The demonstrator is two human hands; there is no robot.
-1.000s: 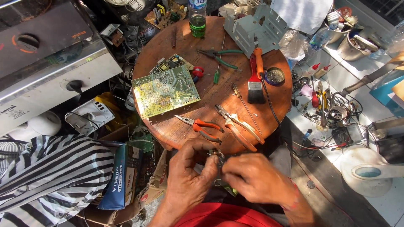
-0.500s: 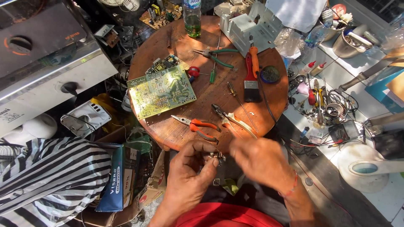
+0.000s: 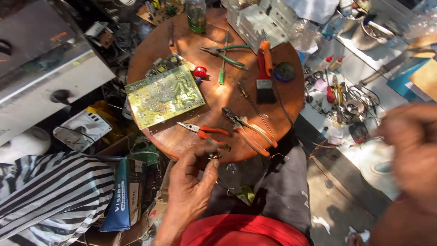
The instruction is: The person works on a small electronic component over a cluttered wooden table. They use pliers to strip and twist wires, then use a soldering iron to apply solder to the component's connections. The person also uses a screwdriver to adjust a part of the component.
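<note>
Left hand (image 3: 191,182) was at the near edge of the round wooden surface (image 3: 182,45), fingers curled in, thumb and forefinger pinching a small dark metal part (image 3: 214,156). Part too small to identify. It sat just off the surface's near rim, right below the orange-handled pliers (image 3: 207,132).

Right hand (image 3: 412,150) was raised well off to the right of the surface, close to the camera and blurred. Couldn't tell if it was spread or closed, or whether it held anything.

On the surface: green circuit board (image 3: 164,94) lay flat on the left part, copper side up. Small red cap (image 3: 200,72) just beside the board's right corner. Orange pliers lay near the front edge, just below the board. A second pair of pliers (image 3: 248,130) with pale orange handles lay right of those, touching or nearly so. Paintbrush (image 3: 264,73) with an orange handle and black bristles lay on the right part. Round dark tin (image 3: 285,71) just right of the brush. Green-handled pliers (image 3: 227,52) and a green screwdriver (image 3: 222,68) lay toward the far side, left of the brush. Green glass bottle (image 3: 196,16) stood at the far edge. White box (image 3: 257,20) sat at the far right rim.

Striped cloth (image 3: 50,196) lay left of the surface, low down.
</note>
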